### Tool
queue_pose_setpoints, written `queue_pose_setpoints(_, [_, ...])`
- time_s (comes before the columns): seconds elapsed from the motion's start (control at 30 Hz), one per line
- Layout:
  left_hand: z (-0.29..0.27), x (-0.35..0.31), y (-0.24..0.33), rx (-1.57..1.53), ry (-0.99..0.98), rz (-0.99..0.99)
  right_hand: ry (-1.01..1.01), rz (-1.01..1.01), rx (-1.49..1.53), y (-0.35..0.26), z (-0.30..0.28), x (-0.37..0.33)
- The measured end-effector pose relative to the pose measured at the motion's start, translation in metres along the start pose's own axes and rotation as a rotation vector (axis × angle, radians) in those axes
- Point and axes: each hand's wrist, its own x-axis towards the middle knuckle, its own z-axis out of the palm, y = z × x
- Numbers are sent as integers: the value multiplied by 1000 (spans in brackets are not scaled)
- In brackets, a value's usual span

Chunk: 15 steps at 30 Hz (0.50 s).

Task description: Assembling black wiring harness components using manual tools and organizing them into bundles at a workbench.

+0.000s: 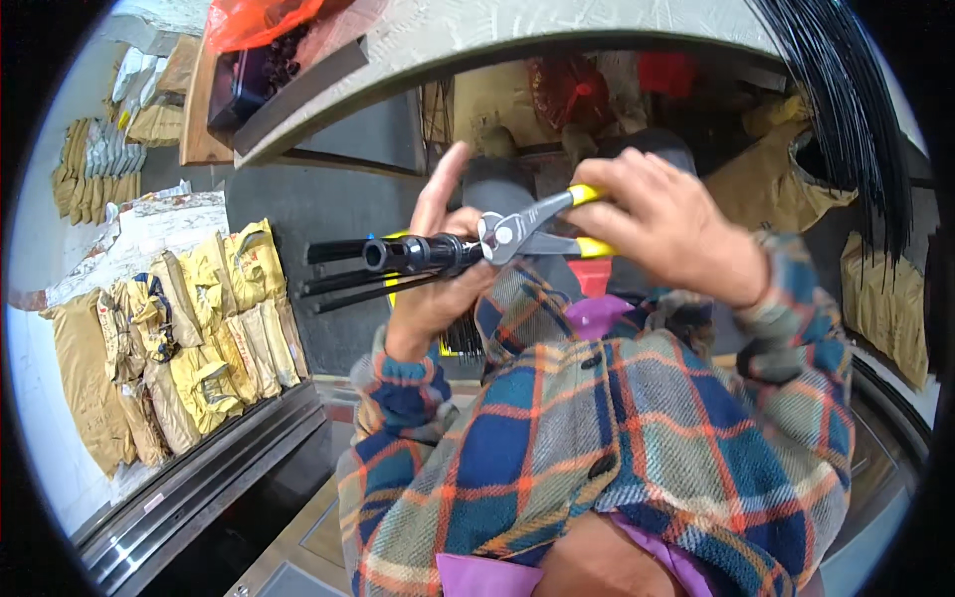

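My right hand (668, 221) is closed round the yellow-gripped handles of a pair of end-cutting nippers (529, 231). Their grey jaws meet at the right end of a bundle of thin black rods (336, 251). Gripping that bundle is my left hand (423, 310), its index finger pointing up and away. A black tubular piece (400, 253) with an open round end lies along the rods, which stick out to the left. What the jaws bite on is too small to make out. Both hands are above my lap.
Ahead curves a pale worktop (477, 50); many long black rods (841, 109) hang over its right side. A red plastic bag (261, 22) and a dark box (244, 88) stand back left. Brown packets (85, 378) lie left, and a brown sack (771, 184) stands right.
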Motion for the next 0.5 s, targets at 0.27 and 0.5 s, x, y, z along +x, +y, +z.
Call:
queue_pose_setpoints(0.27, [3,-9,-14,92,-111,219,-794,465,1683,30,-19,-3])
queue_pose_setpoints(0.5, [5,-15,-16,11,-71,176,-352,95,674,3,-31,-11])
